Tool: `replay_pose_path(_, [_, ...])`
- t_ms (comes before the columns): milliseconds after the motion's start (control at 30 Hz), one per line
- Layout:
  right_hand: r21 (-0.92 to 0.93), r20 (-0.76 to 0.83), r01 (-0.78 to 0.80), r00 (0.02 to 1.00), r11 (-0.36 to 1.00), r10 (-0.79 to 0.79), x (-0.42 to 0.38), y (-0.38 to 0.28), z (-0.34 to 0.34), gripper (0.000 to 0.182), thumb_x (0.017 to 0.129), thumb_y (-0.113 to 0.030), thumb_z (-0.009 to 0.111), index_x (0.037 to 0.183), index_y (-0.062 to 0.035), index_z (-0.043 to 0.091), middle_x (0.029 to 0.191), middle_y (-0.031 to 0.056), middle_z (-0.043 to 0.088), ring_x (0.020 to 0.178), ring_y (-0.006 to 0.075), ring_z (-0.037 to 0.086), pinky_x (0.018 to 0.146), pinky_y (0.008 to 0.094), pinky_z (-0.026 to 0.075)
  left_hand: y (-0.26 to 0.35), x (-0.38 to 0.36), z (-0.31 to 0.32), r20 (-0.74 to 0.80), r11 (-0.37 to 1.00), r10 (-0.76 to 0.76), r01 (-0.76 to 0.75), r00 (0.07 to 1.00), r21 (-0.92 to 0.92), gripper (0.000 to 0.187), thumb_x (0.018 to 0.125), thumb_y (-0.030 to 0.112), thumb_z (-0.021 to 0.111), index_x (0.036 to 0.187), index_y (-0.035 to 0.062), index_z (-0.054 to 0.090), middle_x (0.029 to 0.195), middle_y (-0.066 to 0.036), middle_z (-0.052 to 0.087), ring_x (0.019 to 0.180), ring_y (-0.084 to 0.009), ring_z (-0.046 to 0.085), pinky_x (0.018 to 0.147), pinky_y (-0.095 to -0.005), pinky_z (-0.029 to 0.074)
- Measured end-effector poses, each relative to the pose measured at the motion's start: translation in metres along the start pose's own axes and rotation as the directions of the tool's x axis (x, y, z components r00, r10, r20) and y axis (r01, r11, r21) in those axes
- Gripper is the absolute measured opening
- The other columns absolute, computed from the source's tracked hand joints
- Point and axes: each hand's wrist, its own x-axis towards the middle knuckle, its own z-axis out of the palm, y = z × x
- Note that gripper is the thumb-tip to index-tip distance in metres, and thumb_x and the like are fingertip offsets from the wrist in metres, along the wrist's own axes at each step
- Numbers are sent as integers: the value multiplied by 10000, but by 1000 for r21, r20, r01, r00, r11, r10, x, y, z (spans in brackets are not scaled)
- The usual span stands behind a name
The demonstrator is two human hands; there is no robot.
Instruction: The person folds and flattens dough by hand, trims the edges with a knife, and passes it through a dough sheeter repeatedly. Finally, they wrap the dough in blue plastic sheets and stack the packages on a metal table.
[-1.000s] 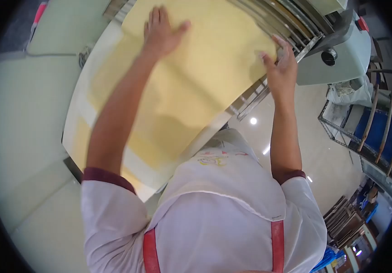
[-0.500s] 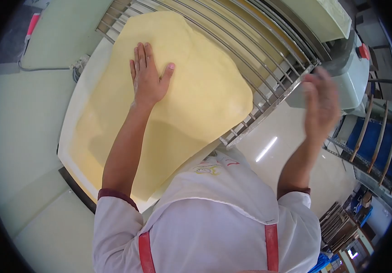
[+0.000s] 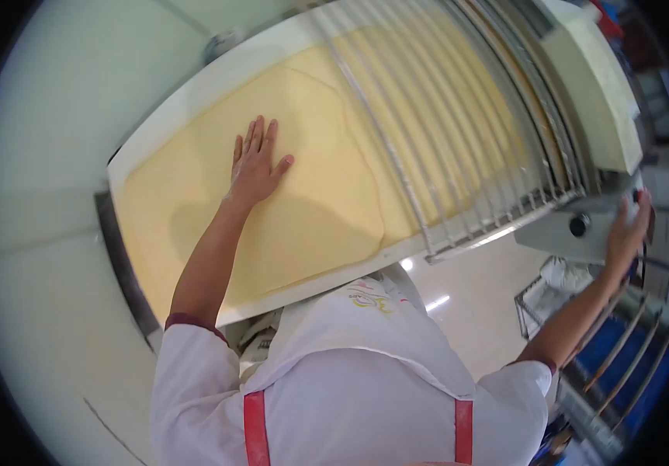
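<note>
A wide sheet of pale yellow dough lies in layers on the white bed of a machine. My left hand rests flat on the dough, fingers stretched and thumb apart. Far to the right, my right hand reaches to the side of the machine's grey-green housing, thumb and fingers stretched upward. What its fingertips touch there is small and partly hidden. A black knob shows on the housing to the left of that hand.
A metal bar guard lies over the dough's right part, beside the machine's pale cover. A rack with rods and a blue panel stands at lower right. My white apron is close below the bed.
The bar guard has come down over the right part of the dough. The raised dough edge now lies flat. My right hand has moved right to the housing; my left stays on the dough.
</note>
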Motion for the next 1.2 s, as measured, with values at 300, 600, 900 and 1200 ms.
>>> replay_pose_path(300, [-31,-30,-63,998,998,62,-52,19,36,460,967,-297,534,1306,12,503,1295,202,547,1213,299,518,1002,380,397,-256,-145,-23,-69,912,-371,378,926,158,693,960,484,421,1508,129,187,1550,-194,176,1436,-343,167,1126,-537,174])
replay_pose_path(600, [342,618,-73,768,937,-166,-278,-504,-52,876,813,-252,699,1479,-2,188,1507,277,211,1419,401,167,1150,505,139,-347,-76,-26,-366,990,123,-141,922,-23,458,927,373,534,1267,66,530,1143,-144,623,1061,-309,586,933,-431,439])
replay_pose_path(900, [596,803,-586,431,-548,412,-324,-604,-98,689,842,5,568,1447,-62,245,1313,172,466,1206,238,477,964,313,433,-322,25,-37,38,970,15,-5,999,-242,611,889,605,483,750,25,613,719,-127,633,694,-268,588,670,-406,444])
replay_pose_path(1200, [333,901,-919,244,-210,360,-357,-664,-115,313,824,49,630,1134,6,619,1061,35,616,928,80,523,792,203,428,-274,86,-22,-104,993,70,-79,992,-90,536,910,560,463,1034,83,673,999,-156,683,969,-352,628,848,-439,474])
